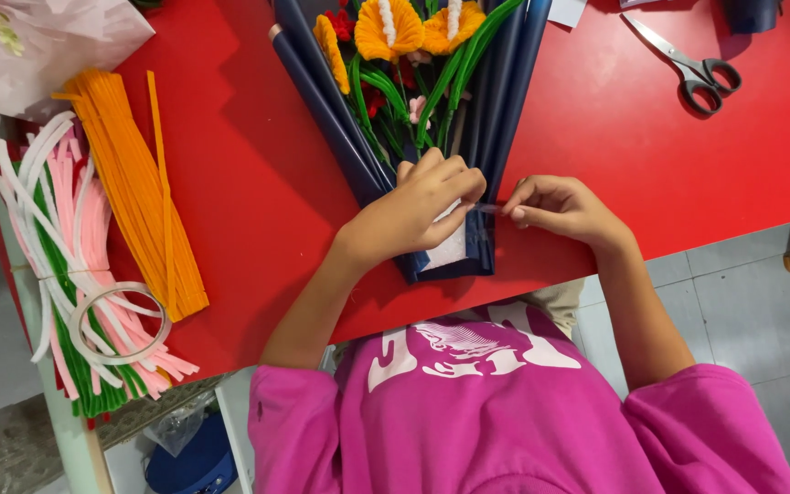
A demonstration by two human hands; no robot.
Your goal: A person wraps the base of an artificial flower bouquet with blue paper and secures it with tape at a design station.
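Observation:
A bouquet of orange pipe-cleaner flowers with green stems lies on the red table, wrapped in dark blue paper. My left hand rests on the lower end of the wrap with its fingers curled and holds it down. My right hand is just right of the wrap and pinches a short strip of clear tape, which stretches towards the fingertips of my left hand. A bit of white shows under my left hand at the wrap's bottom.
Scissors lie at the table's far right. On the left lie orange pipe cleaners and a pink, white and green bunch with a clear tape roll on top. White wrapping sheets fill the top left corner.

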